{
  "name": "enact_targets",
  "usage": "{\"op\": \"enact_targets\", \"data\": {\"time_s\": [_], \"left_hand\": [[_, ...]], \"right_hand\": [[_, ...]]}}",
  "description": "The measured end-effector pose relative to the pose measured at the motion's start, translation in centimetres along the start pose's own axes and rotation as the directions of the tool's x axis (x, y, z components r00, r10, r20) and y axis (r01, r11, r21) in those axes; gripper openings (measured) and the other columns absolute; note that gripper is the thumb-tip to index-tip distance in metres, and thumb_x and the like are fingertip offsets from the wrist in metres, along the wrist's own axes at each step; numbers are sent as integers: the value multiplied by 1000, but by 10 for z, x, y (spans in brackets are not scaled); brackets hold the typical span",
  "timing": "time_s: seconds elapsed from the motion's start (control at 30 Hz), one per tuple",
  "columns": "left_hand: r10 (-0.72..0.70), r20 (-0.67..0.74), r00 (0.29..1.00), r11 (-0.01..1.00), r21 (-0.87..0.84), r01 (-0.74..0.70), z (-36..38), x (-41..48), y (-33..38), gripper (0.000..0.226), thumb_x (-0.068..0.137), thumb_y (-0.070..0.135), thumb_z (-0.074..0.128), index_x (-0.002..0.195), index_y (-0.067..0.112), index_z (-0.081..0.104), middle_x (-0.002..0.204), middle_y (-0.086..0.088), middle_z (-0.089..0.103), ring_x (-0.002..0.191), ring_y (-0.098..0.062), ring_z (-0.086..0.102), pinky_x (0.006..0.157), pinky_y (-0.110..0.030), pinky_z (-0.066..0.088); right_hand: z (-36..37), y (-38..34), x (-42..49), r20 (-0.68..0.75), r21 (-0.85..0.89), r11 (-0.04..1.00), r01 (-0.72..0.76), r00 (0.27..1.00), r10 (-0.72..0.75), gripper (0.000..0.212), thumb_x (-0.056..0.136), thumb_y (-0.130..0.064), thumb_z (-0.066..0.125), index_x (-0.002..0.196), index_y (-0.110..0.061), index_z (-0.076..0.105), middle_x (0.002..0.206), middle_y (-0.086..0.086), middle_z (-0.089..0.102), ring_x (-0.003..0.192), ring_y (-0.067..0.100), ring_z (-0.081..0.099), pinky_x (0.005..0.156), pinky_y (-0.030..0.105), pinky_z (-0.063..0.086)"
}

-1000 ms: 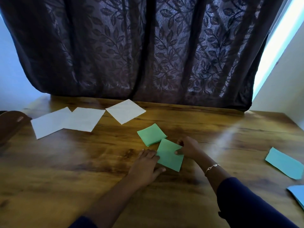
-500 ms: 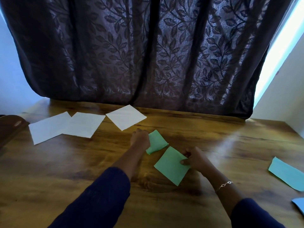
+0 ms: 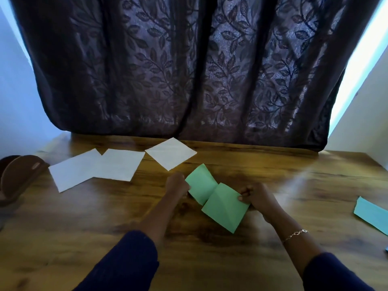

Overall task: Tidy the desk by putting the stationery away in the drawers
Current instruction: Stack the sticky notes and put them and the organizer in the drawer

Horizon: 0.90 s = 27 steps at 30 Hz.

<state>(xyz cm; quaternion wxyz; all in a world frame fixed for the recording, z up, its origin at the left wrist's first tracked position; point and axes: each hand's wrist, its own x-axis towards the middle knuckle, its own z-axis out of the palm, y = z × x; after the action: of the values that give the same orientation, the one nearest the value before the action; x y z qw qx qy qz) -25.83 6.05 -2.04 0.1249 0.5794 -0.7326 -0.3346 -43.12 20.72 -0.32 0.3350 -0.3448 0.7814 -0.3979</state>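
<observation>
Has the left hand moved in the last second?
Yes. The left hand has moved forward, closer to the lone white paper, and now grips the far green paper.

- Dark leaf-patterned curtain (image 3: 189,70) hangs behind the desk's far edge and spans most of the view.
- Wooden desk (image 3: 294,185): glossy brown grain, glare patches.
- Pale walls (image 3: 12,101) on both sides.
- Bright daylight strip (image 3: 359,59) along the curtain's right edge.
- Round brown wooden piece (image 3: 19,177) at the desk's left edge.
</observation>
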Motion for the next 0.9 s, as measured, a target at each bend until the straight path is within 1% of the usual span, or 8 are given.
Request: {"op": "enact_targets", "data": {"time_s": [0.1,0.2,0.27,0.37,0.53,0.6,0.8,0.9], "left_hand": [[-52,21,998,975,-216,56,-27,-13,-29,24,83,4,66,104,-4,57,85,-17,67,51,-14,58,53,-26,52],[-98,38,994,924,-368,105,-59,-29,-63,30,81,0,67,106,-12,55,72,-16,62,45,-15,58,56,-32,55],[-102,30,994,908,-406,106,-82,-41,-90,22,82,-2,66,98,-14,58,66,-14,61,44,-16,58,56,-32,55],[-111,9,994,903,-417,105,-116,-60,-131,7,84,-3,62,87,-9,60,51,-8,58,32,-6,53,38,-17,47],[-171,-85,982,899,-421,120,-161,-93,-212,17,85,-4,59,71,5,59,48,-6,58,31,-4,51,37,-15,42],[-214,-109,971,889,-433,147,-175,-104,-247,11,85,-4,58,74,-5,59,43,-3,56,34,-12,51,42,-21,43],[-340,-264,903,890,-400,219,-203,-127,-314,6,84,0,60,86,2,65,69,-17,67,58,-32,65,57,-43,57],[-388,-278,879,877,-404,259,-209,-133,-331,11,84,4,62,94,1,62,75,-13,65,64,-29,64,58,-40,56]], "right_hand": [[21,-17,-8,22,63,998,13,1000,-14,22,83,7,61,71,-12,61,78,10,62,79,23,60,61,31,52],[50,-33,-15,70,44,998,36,997,-39,19,83,4,61,72,-12,61,77,7,62,80,20,59,65,29,48],[74,-45,-20,108,-17,999,52,993,-50,9,83,1,63,81,-7,64,80,7,63,78,17,58,63,25,46],[115,-63,-32,164,-37,997,68,985,-61,9,84,-2,62,92,-5,66,83,6,64,70,11,57,53,18,43],[193,-89,-59,254,13,999,48,966,-50,12,86,-4,61,84,-15,64,91,4,66,83,13,60,63,22,46],[222,-100,-67,301,-4,998,55,952,-52,10,86,-4,61,88,-14,64,88,0,64,80,9,58,59,21,44],[292,-124,-75,392,-37,998,43,920,-25,13,87,0,59,85,-12,62,89,5,63,78,14,58,60,25,47],[314,-129,-77,406,-68,995,76,913,-42,10,88,0,57,94,-5,64,85,5,63,75,14,59,60,26,49]]}}
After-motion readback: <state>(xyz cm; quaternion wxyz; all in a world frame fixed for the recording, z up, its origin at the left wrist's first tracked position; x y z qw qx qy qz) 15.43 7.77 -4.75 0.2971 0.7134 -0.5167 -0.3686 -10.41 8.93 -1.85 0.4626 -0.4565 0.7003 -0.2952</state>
